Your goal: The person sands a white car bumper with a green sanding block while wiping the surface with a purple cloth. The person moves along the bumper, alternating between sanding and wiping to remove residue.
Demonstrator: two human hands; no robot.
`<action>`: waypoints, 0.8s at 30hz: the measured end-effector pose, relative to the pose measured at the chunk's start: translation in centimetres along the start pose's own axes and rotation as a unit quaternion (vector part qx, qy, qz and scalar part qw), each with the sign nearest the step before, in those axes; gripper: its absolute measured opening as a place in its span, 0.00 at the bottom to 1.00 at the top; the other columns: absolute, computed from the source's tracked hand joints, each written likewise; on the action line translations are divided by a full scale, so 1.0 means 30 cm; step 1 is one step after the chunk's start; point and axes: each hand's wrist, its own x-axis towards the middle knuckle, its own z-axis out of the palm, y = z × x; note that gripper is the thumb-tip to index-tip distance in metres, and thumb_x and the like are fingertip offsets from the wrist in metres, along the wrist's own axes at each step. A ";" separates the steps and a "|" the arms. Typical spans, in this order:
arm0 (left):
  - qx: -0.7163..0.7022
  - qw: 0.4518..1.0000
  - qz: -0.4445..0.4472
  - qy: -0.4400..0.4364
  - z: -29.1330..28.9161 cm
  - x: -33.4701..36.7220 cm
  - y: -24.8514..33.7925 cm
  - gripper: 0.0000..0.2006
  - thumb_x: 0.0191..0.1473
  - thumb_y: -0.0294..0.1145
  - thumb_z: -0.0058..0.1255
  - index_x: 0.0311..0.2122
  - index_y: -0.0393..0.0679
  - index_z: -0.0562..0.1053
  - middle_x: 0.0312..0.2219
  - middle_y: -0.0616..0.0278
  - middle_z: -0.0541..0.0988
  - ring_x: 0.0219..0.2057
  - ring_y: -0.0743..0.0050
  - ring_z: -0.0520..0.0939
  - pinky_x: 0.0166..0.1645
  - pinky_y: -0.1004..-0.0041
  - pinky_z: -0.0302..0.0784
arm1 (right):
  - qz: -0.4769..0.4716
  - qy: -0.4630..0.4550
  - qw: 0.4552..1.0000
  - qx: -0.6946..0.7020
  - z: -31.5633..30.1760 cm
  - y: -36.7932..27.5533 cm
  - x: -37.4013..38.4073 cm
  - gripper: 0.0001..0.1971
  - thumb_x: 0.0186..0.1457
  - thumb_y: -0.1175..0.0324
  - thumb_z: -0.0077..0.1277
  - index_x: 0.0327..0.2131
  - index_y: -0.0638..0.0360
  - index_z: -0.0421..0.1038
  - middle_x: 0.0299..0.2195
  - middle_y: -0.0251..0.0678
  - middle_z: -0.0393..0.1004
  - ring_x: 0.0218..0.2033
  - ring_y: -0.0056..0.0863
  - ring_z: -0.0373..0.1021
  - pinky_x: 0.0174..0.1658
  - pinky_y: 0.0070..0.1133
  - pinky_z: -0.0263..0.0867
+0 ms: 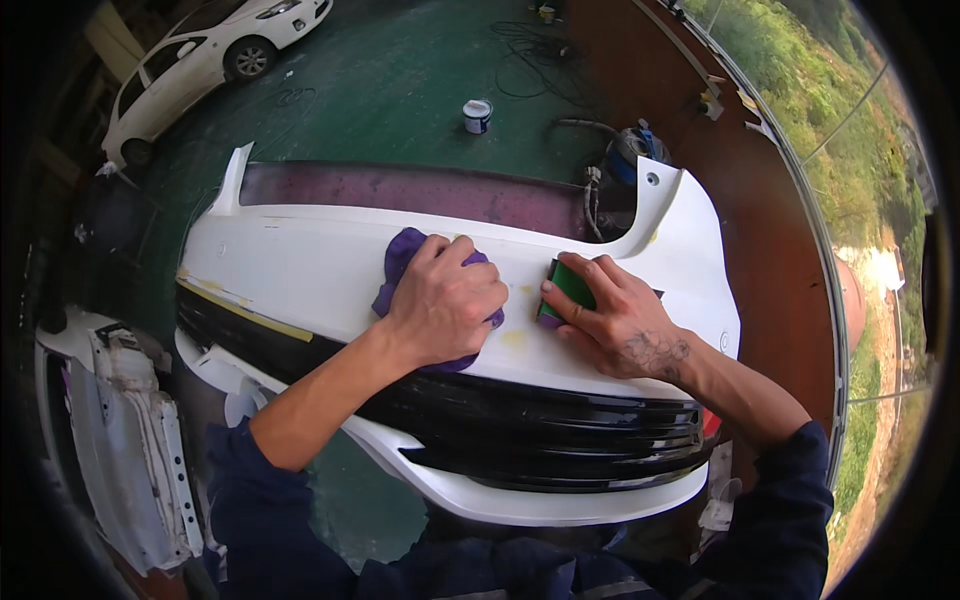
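Two hands | left (445, 300) grips purple cloth (402, 256) | right (622, 322) holds green block (571, 286) | white bumper (300, 265)

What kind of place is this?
Probably a car body repair shop. A detached white car bumper with yellowish filler patches is being worked on, a white car is parked on the green floor, and a small paint tin stands nearby.

A white car bumper (320, 265) carries a purple cloth (402, 255) and a green sanding block (570, 285); yellowish filler patches (515, 338) mark it.

Soft daylight from my right falls evenly, sharp at centre, while fisheye bending and black vignette swallow the edges.
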 end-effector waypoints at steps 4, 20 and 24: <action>0.021 0.984 -0.173 -0.022 -0.071 -0.108 -0.002 0.13 0.46 0.33 0.64 0.40 0.47 0.83 0.50 0.57 0.81 0.57 0.47 0.75 0.61 0.52 0.71 | -0.044 -0.007 0.999 -0.002 -0.029 0.054 -0.035 0.26 0.57 0.65 0.68 0.58 0.63 0.80 0.57 0.57 0.70 0.49 0.45 0.72 0.47 0.36 0.77; -0.015 0.907 -0.389 0.160 -0.040 -0.309 0.079 0.38 0.58 0.52 0.66 0.71 0.52 0.71 0.65 0.40 0.72 0.64 0.31 0.75 0.67 0.50 0.73 | -0.104 0.032 0.994 -0.010 0.039 0.099 0.273 0.20 0.59 0.66 0.65 0.53 0.65 0.81 0.46 0.49 0.69 0.44 0.44 0.70 0.43 0.36 0.74; -0.016 0.897 -0.404 0.178 -0.041 -0.335 0.091 0.37 0.57 0.52 0.66 0.70 0.54 0.71 0.63 0.40 0.73 0.62 0.31 0.77 0.65 0.50 0.74 | -0.130 0.025 0.991 -0.018 0.023 0.126 0.177 0.22 0.60 0.66 0.66 0.56 0.65 0.81 0.50 0.53 0.69 0.47 0.46 0.72 0.47 0.36 0.77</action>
